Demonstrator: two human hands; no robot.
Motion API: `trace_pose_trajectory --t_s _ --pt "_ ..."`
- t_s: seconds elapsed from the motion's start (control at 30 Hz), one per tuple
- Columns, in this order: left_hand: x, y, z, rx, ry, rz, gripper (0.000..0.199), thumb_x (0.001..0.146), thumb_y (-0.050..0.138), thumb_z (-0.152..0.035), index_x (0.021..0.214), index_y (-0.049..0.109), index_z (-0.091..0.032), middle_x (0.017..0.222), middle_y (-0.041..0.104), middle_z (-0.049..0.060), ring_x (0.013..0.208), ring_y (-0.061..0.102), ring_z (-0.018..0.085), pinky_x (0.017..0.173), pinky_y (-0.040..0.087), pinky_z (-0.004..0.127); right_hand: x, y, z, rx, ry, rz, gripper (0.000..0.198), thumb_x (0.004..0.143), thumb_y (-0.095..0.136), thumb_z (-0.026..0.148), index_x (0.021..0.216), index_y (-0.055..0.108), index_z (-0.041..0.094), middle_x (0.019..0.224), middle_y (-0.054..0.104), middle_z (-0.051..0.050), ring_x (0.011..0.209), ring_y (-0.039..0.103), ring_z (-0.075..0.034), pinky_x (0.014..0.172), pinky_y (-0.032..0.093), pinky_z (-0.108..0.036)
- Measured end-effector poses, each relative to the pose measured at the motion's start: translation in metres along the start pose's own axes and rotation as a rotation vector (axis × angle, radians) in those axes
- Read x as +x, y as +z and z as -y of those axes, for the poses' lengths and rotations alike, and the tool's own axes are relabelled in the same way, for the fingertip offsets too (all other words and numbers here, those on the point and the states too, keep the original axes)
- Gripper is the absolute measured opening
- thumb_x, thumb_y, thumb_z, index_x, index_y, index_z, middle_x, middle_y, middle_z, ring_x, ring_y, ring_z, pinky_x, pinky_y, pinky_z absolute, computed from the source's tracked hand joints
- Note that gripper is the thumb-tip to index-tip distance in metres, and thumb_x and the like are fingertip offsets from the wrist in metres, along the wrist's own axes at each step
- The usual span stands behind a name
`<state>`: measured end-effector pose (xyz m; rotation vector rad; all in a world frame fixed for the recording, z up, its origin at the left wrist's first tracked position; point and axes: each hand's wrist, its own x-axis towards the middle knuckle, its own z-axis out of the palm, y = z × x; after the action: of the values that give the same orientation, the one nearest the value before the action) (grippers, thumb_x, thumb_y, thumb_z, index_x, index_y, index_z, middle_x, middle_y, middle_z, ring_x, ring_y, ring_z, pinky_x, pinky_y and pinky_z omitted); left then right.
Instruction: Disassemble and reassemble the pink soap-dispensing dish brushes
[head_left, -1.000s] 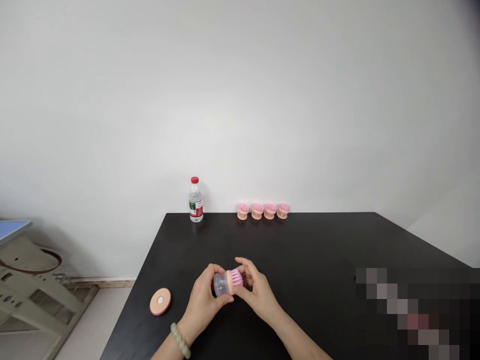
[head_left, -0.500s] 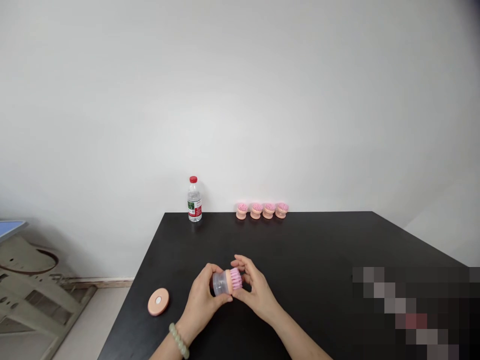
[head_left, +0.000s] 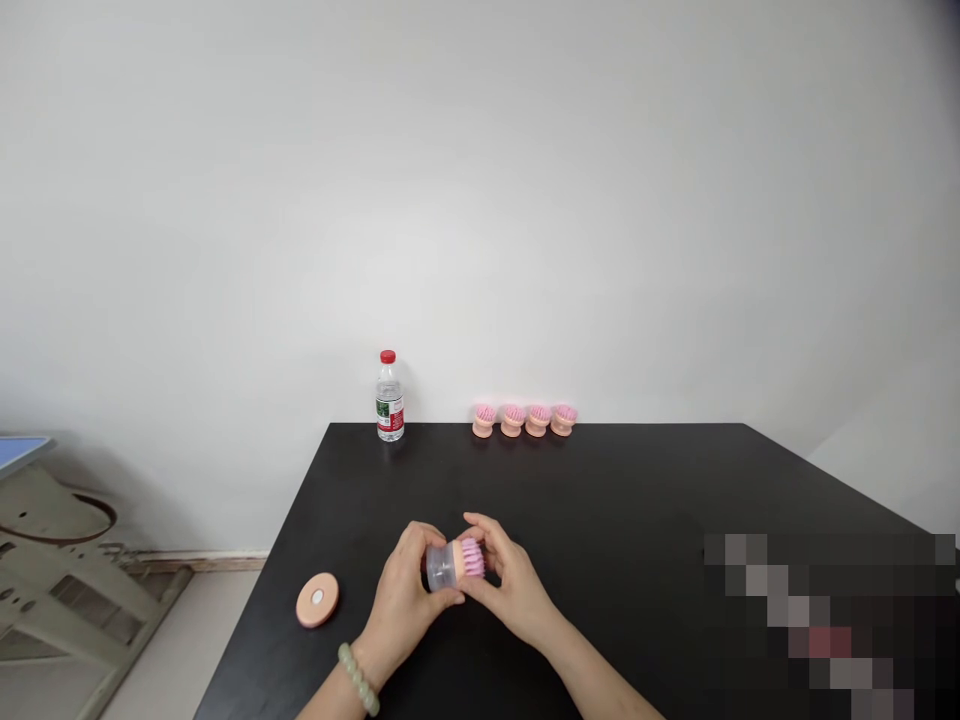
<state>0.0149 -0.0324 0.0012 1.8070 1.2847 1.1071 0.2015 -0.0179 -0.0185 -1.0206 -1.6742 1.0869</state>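
A small scrub brush (head_left: pixel 456 563) with a clear body, a peach collar and pink bristles lies sideways between my two hands, bristles toward the right. My left hand (head_left: pixel 409 585) is wrapped round its clear body, thumb along the near side. Thumb and fingers of my right hand (head_left: pixel 510 580) close on the collar and bristle end. Left of my hands, a round peach disc (head_left: pixel 317 600) with a white centre lies flat on the black table (head_left: pixel 637 520).
At the table's back edge stand a water bottle (head_left: pixel 390 408) with a red cap and several peach-and-pink brushes (head_left: pixel 513 421) in a row against the wall. Metal framework (head_left: pixel 67 610) is on the floor at left. A pixelated patch covers the lower right.
My right hand's fingers have moved in closer round the bristle end of the brush. My left hand keeps its hold on the clear body.
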Motion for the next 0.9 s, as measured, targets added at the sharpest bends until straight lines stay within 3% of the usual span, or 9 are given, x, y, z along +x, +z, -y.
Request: trace_pose_trajectory --t_s 0.1,0.27,0.33,0.43,0.63,0.77,0.83,0.9 --pt "-0.0011 -0.0003 0.0 0.029 0.03 -0.011 0.037 0.064 0.074 -0.009 0.09 0.054 -0.025 0.103 0.062 0.001 0.091 0.062 0.023 0.079 0.05 0.036 0.0002 -0.0002 -0.003 -0.011 0.021 -0.01 0.052 0.082 0.069 0.032 0.13 0.049 0.024 0.093 0.065 -0.002 0.083 0.066 -0.021 0.075 0.056 -0.036" --pt "0.0006 -0.0016 0.0027 0.06 0.04 -0.042 0.032 0.07 0.073 -0.014 0.092 0.052 -0.025 0.105 0.06 0.002 0.092 0.061 0.023 0.078 0.05 0.036 0.0006 0.0012 -0.0021 0.062 -0.061 0.002 0.067 0.074 0.078 0.025 0.133 0.048 0.026 0.131 0.058 -0.01 0.121 0.057 -0.027 0.097 0.051 -0.041" --pt "0.0016 -0.0018 0.0041 0.067 0.042 -0.047 0.033 0.07 0.074 -0.014 0.093 0.052 -0.024 0.105 0.059 0.002 0.093 0.061 0.023 0.079 0.05 0.037 0.0008 0.002 -0.0009 0.041 -0.046 -0.006 0.062 0.075 0.076 0.023 0.131 0.05 0.026 0.123 0.061 -0.009 0.113 0.062 -0.025 0.094 0.053 -0.04" --pt "0.0026 -0.0013 0.0053 0.072 0.045 -0.03 0.036 0.068 0.075 -0.012 0.092 0.051 -0.024 0.106 0.058 0.003 0.096 0.06 0.024 0.081 0.05 0.038 0.0019 0.002 -0.0012 0.008 0.006 -0.047 0.051 0.079 0.07 0.025 0.127 0.051 0.023 0.101 0.064 -0.005 0.089 0.066 -0.021 0.076 0.057 -0.035" --pt "0.0033 -0.0007 0.0067 0.08 0.043 -0.032 0.038 0.067 0.075 -0.01 0.092 0.051 -0.024 0.11 0.057 0.004 0.1 0.06 0.026 0.085 0.05 0.041 0.0032 0.0018 -0.0048 0.054 -0.027 -0.034 0.063 0.072 0.076 0.021 0.129 0.05 0.025 0.116 0.061 -0.006 0.099 0.064 -0.022 0.08 0.055 -0.034" --pt "0.002 -0.0005 0.0065 0.097 0.055 -0.012 0.036 0.068 0.075 -0.01 0.091 0.051 -0.024 0.11 0.056 0.005 0.101 0.06 0.027 0.085 0.05 0.043 0.0037 0.0016 -0.0078 0.013 0.041 -0.067 0.044 0.08 0.067 0.025 0.121 0.054 0.023 0.087 0.062 0.0 0.074 0.063 -0.017 0.065 0.054 -0.031" --pt "0.0016 -0.0004 0.0063 0.108 0.062 -0.01 0.035 0.069 0.075 -0.011 0.091 0.051 -0.024 0.111 0.056 0.005 0.1 0.061 0.027 0.085 0.051 0.044 0.0039 0.0009 -0.0065 0.02 0.019 -0.073 0.046 0.078 0.069 0.027 0.122 0.053 0.023 0.094 0.064 -0.003 0.086 0.065 -0.021 0.068 0.055 -0.032" --pt "0.0017 -0.0005 0.0063 0.118 0.068 -0.02 0.034 0.07 0.074 -0.012 0.092 0.051 -0.024 0.111 0.056 0.005 0.1 0.061 0.027 0.083 0.052 0.044 0.0037 0.0007 -0.003 0.035 -0.035 -0.048 0.059 0.074 0.074 0.024 0.128 0.051 0.024 0.115 0.063 -0.008 0.106 0.062 -0.025 0.081 0.056 -0.036"
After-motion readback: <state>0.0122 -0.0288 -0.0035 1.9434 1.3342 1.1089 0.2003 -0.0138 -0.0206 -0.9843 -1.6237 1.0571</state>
